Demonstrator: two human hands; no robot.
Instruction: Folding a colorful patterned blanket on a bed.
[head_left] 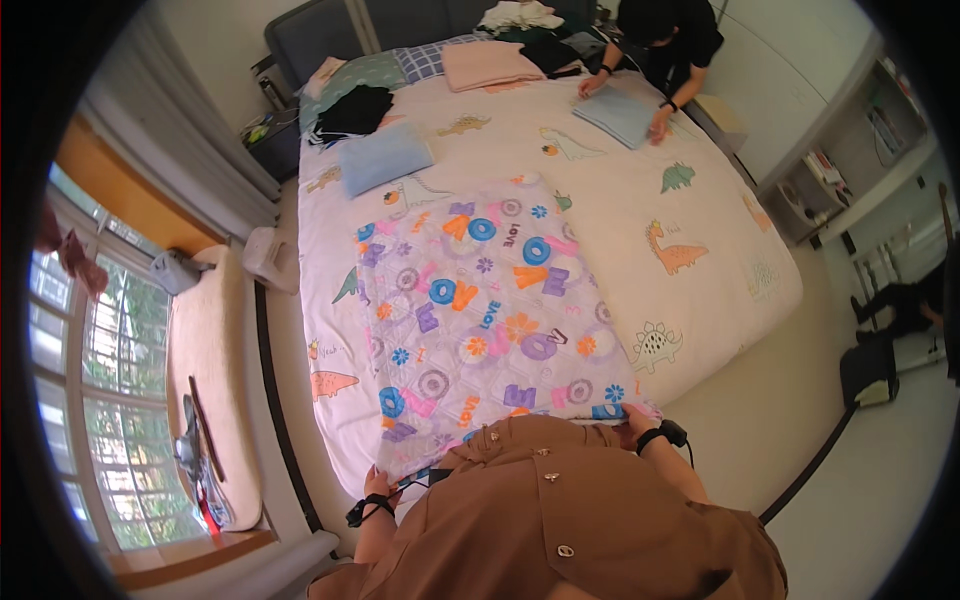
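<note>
A quilted pad point(490, 310) with a bright pattern of letters and flowers lies spread over the near left part of the bed. My left hand point(377, 484) is closed on its near left corner, at the bed's edge. At the near right corner, my right hand point(636, 418) grips the hem, with the fingers partly hidden by the fabric. Between both hands the near hem runs along the front of my brown shirt point(550, 490). Beneath the pad is a pale pink bed cover point(720, 270) printed with dinosaurs.
A folded light blue cloth point(387, 160) and a black garment point(355, 112) lie beyond the pad. Across the bed, another person point(670, 50) handles a folded blue-grey cloth point(615, 116). A cushioned window ledge point(215, 350) and a small stool point(270, 258) stand at left.
</note>
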